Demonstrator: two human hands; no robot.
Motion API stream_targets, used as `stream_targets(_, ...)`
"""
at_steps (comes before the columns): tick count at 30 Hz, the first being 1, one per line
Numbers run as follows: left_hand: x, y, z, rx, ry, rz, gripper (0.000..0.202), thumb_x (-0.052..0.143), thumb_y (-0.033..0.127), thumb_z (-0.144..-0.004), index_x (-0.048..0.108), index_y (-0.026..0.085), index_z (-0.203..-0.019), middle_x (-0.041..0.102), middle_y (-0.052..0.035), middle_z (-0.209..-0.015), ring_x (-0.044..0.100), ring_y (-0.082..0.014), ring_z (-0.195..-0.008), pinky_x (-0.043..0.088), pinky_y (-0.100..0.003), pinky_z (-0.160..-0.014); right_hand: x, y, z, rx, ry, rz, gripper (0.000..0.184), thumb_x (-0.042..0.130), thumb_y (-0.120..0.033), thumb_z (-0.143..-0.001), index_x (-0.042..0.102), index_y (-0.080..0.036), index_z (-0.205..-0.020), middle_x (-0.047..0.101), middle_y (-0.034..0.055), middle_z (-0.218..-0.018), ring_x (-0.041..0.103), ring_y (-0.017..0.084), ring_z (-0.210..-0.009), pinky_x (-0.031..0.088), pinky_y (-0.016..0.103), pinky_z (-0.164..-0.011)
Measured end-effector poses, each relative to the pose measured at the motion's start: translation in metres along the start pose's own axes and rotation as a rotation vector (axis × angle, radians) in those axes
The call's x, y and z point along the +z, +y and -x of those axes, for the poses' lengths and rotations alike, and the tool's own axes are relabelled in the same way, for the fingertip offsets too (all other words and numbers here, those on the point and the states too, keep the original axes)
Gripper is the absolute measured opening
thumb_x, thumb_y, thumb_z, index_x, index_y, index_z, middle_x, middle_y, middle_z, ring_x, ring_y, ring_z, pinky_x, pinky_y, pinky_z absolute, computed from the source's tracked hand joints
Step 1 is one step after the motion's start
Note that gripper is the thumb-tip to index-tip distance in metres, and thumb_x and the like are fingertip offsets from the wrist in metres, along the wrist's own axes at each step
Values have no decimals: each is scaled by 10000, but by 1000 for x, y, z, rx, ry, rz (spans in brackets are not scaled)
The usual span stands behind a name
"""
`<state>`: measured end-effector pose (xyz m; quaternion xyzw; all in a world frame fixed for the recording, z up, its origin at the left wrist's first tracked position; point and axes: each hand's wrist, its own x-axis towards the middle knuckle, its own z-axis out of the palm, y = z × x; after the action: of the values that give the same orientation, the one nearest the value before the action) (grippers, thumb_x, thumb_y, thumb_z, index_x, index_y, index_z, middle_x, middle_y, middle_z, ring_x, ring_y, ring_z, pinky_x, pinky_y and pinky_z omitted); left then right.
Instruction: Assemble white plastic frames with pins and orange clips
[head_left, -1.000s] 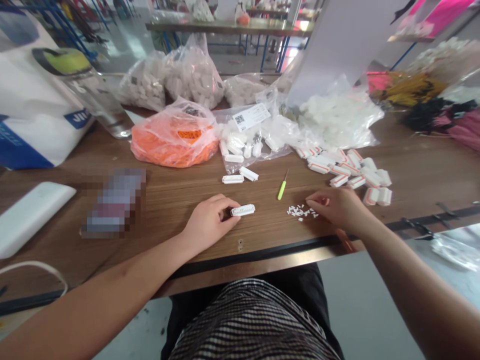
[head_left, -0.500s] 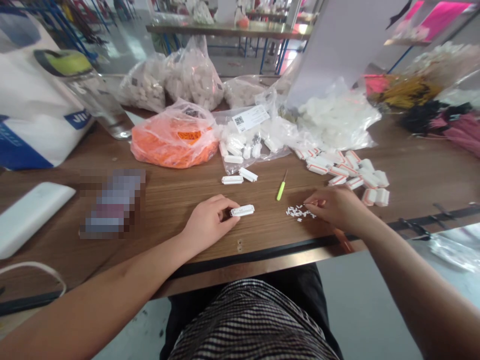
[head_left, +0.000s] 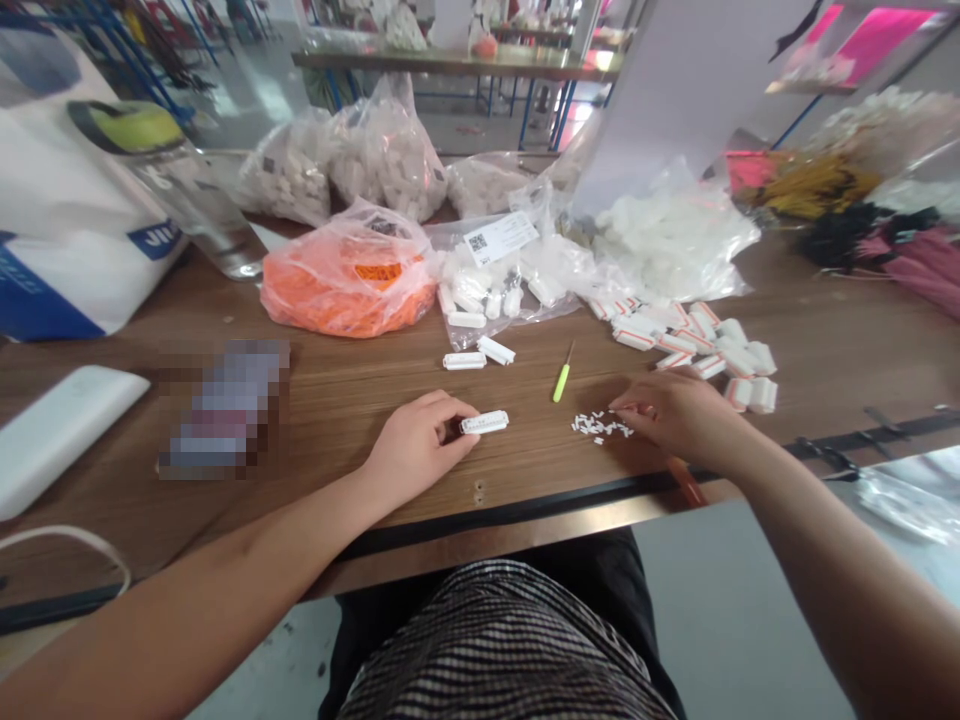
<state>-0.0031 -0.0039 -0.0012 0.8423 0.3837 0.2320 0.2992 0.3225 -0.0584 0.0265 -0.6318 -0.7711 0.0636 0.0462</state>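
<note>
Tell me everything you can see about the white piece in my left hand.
The white piece is slim and oblong, looks like plastic, and has a row of tiny openings or marks along its face. The left hand has its grip on one end; the free end points right, angled slightly forward. It is over the brown tabletop; whether they touch can't be told.

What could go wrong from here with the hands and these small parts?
The small white pieces lie loose beside the right hand; a careless brush might scatter them, perhaps over the front edge of the table.

The left hand pinches the white block by one end, so pressure on the free end could twist it loose.

The green-handled tool lies unheld between the hands and might get knocked.
</note>
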Motion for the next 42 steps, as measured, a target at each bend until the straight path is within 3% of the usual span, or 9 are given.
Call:
stream_targets(5,0,0,0,3,4,4,157,672,190,-792,695,221,-943,591,20,-752,471,-96,-564,402,-241,-585,0,1,0,-14,0,-5,196,521,-241,-798,714,-225,-767,706,29,-748,630,209,-720,417,368,-731)
stream_targets(8,-1,0,0,-2,1,4,164,677,190,-791,697,221,-951,594,20,-762,469,-94,-565,401,-240,-587,0,1,2,17,10,-56,213,520,-282,-813,715,-233,-744,701,15,-707,615,184,-654,423,346,-697)
stream_targets(19,0,0,0,-6,0,3,166,679,188,-786,699,217,-948,592,22,-760,469,-93,-565,404,-247,-598,8,3,7,49,72,-69,225,564,-357,-826,704,-227,-707,707,28,-709,635,212,-699,429,380,-733)
stream_targets(29,-1,0,0,2,3,6,165,681,187,-789,698,214,-951,595,18,-762,471,-94,-568,402,-245,-595,11,2,6,129,94,-175,232,572,-338,-809,734,-221,-692,713,28,-667,625,189,-626,430,323,-625)
stream_targets(36,-1,1,-1,-10,-3,10,167,676,179,-786,696,210,-949,601,16,-775,481,-97,-580,410,-255,-616,17,-2,10,147,135,-135,224,581,-305,-797,719,-233,-636,709,14,-647,619,197,-632,422,337,-661)
stream_targets(40,-1,2,0,-6,3,9,156,678,193,-789,696,218,-942,588,21,-765,483,-99,-585,409,-258,-620,15,-12,8,261,181,-269,163,622,-308,-772,715,-231,-663,698,7,-632,618,188,-594,432,325,-608)
stream_targets(42,0,2,1,-10,4,9,146,671,195,-792,695,225,-933,584,23,-762,484,-101,-588,410,-260,-623,11,-27,3,227,261,-368,155,626,-324,-790,708,-231,-697,711,13,-689,635,188,-639,450,324,-636)
